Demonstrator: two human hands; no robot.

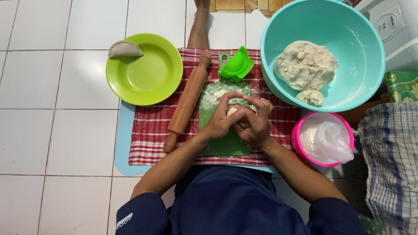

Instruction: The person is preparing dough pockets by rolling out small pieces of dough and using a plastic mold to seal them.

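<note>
Dough ball (232, 112), cupped between my left hand (222, 119) and right hand (254, 122), both closed around it over the green board (226, 146), presumably so it rounds evenly. Left of the board lies the rolling pin (188, 101); beyond the board, the green press (235, 65); right of it, the teal bowl (278, 26) holding the dough mass (305, 64).

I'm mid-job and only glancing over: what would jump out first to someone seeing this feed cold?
Centre frame, the left hand and right hand cup a small pale dough ball over a green cutting board. Upper right, a big turquoise plastic bowl holds a large dough lump; upper left, a lime-green round plate carries one folded dumpling.
</note>
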